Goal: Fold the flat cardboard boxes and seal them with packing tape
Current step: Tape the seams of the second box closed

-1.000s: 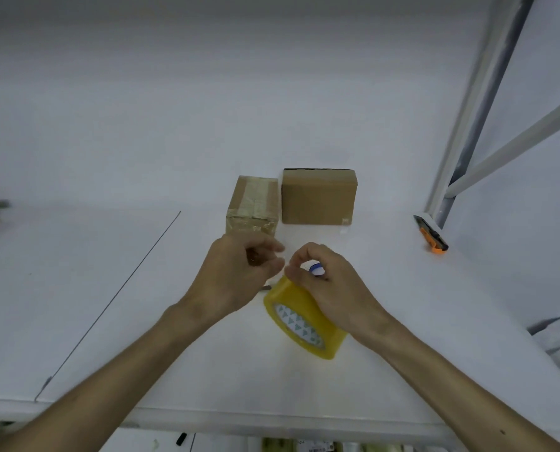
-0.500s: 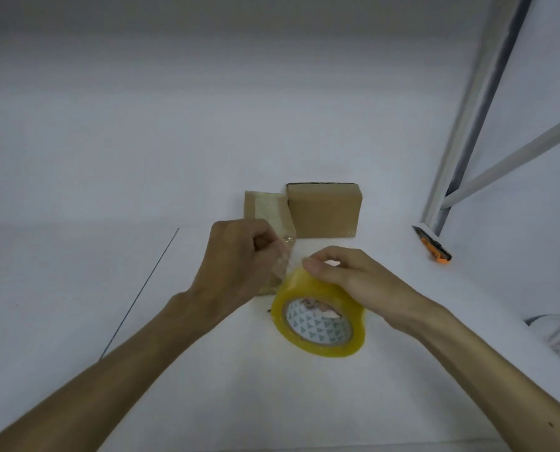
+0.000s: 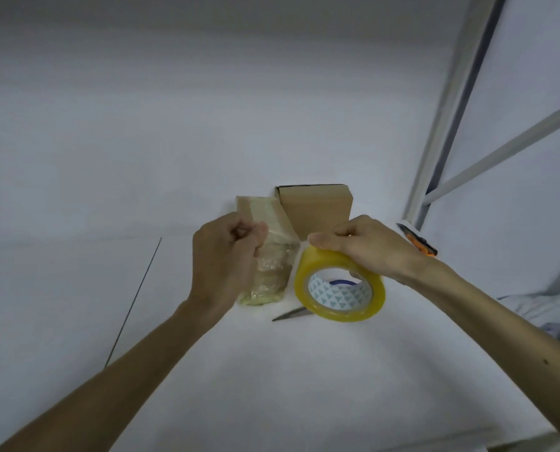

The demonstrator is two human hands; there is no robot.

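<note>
Head view: unlettered tape roll [image 3: 339, 285]

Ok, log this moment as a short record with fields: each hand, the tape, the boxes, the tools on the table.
left hand: pinching the free end of the tape strip
right hand: gripping the tape roll from above
tape strip: pulled out between the hands, still joined to the roll
taped box: behind the strip, top already taped
plain box: right of the taped box, no tape visible
scissors: on the table, mostly hidden by the roll
utility knife: orange, by the frame post
</note>
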